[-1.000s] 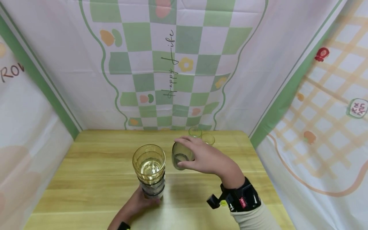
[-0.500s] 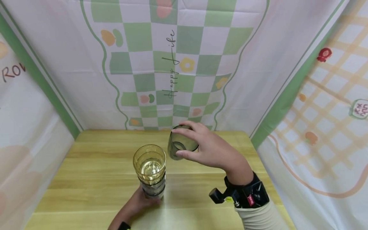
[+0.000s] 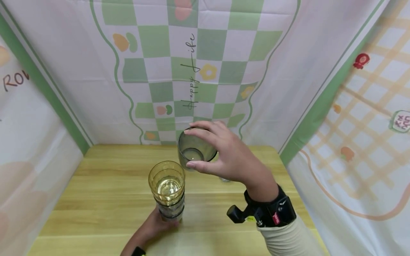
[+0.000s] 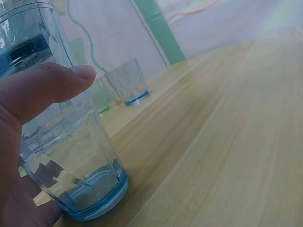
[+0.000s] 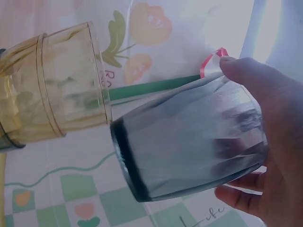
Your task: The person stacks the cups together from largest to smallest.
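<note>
A stack of nested glasses stands on the table, an amber glass (image 3: 167,183) at its top and darker-rimmed ones below. My left hand (image 3: 156,224) grips the stack low down, its thumb across the clear glass (image 4: 90,165) in the left wrist view. My right hand (image 3: 229,154) holds a grey tinted glass (image 3: 196,147) near its rim, thumb on the near side and fingers on the far side. This glass is in the air, beyond and slightly right of the stack. In the right wrist view its dark base is close to the amber rim; whether they touch I cannot tell.
In the left wrist view, a clear glass (image 4: 128,82) stands further back on the wooden table (image 3: 105,185), with a green-based glass (image 4: 101,99) beside it. My right hand mostly hides that area in the head view. Printed cloth (image 3: 211,46) hangs behind and at both sides.
My right hand has lifted the grey glass, and it has shifted up and a little left in the head view. The left hand and the stack have stayed put.
</note>
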Tool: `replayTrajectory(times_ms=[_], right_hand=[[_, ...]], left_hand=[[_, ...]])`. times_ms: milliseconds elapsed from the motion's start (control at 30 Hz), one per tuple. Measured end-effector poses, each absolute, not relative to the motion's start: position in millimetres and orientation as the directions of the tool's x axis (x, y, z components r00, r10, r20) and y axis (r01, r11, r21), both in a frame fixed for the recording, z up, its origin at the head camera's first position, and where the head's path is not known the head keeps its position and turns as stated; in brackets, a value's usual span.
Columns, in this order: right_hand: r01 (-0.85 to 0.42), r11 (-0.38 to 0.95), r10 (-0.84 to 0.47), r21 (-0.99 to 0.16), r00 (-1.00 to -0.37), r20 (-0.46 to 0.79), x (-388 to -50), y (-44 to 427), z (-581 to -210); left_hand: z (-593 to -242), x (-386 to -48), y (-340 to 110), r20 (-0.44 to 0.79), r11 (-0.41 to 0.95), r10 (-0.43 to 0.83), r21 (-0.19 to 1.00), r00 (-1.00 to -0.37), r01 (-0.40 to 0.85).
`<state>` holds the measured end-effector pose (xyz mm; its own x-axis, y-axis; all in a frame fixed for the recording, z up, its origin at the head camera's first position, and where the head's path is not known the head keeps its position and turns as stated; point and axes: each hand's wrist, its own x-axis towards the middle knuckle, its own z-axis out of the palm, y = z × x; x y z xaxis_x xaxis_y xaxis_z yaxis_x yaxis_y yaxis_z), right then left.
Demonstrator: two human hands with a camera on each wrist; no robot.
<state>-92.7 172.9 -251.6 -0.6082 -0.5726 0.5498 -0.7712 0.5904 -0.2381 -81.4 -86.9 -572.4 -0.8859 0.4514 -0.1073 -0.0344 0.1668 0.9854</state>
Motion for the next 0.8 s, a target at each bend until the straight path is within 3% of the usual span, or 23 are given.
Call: replayTrajectory(times_ms=[233, 533, 800], right_hand=[[-0.819, 0.521, -0.558, -0.241, -0.54, 0.63, -88.6, 159.7, -248.9], [-0.884, 0.414, -0.628, -0.217, -0.45, 0.635, -88.6, 134.7, -256.3], [-0.859, 0.465, -0.671, -0.213, -0.499, 0.549, -87.0, 125.5, -261.7]], left_hand=[[-574.7, -82.3, -86.9, -0.085, 0.181, 0.462, 0.983, -0.883, 0.0], [-571.3, -80.2, -86.6, -0.053, 0.217, 0.448, 0.975, -0.892, 0.051], [-570.9, -80.5, -87.1, -0.053, 0.218, 0.451, 0.975, -0.891, 0.052]])
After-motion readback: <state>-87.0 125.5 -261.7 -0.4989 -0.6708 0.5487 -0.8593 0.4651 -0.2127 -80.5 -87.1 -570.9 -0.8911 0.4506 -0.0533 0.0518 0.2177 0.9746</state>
